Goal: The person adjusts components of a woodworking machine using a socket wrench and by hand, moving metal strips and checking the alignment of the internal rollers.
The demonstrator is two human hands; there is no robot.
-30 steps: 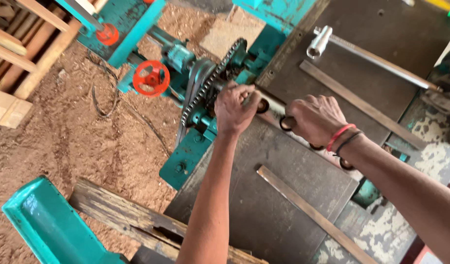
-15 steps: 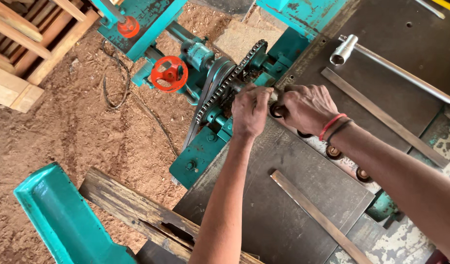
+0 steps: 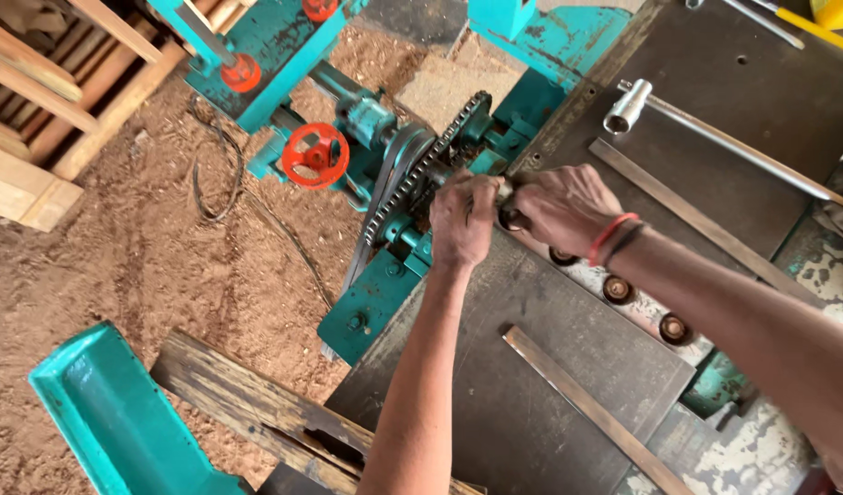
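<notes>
Red handwheel [image 3: 315, 155], sprocket [image 3: 440, 156], socket wrench [image 3: 715, 137]

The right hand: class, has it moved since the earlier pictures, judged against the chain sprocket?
Yes. The right hand has closed in toward the chain sprocket and now meets the left hand at the machine's edge; earlier it lay farther along the dark table.

Sawdust-covered floor [image 3: 119, 266], wooden planks [image 3: 37, 137] at left, daylight
</notes>
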